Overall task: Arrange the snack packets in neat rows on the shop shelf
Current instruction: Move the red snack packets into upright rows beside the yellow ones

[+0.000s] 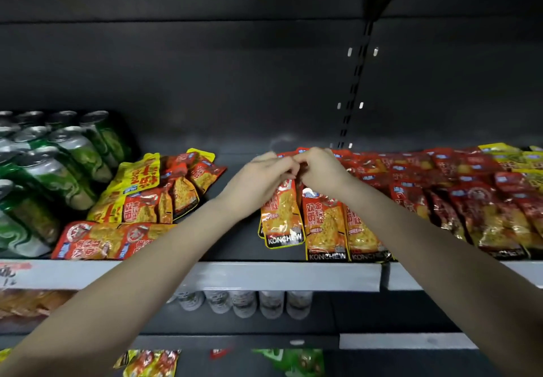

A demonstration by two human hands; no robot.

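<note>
Head view: a snack packet point(282, 218) is pinched at its top by the left hand point(258, 179) and right hand point(321, 170), mid shelf point(264, 273). Probably best laid flush against the neighbouring row point(326, 226), bottoms lined up.

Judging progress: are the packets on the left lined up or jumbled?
Jumbled: the left packets overlap at differing angles, some sideways at the front.

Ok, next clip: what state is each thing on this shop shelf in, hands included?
Orange-red foil snack packet, held by its top edge.
Left hand, pinching that top edge.
Right hand, fingers curled there, seemingly pinching too.
Red foil packets at right, in overlapping rows.
Red and yellow packets at left, jumbled heap.
Green metal drink cans, upright, packed together.
</note>
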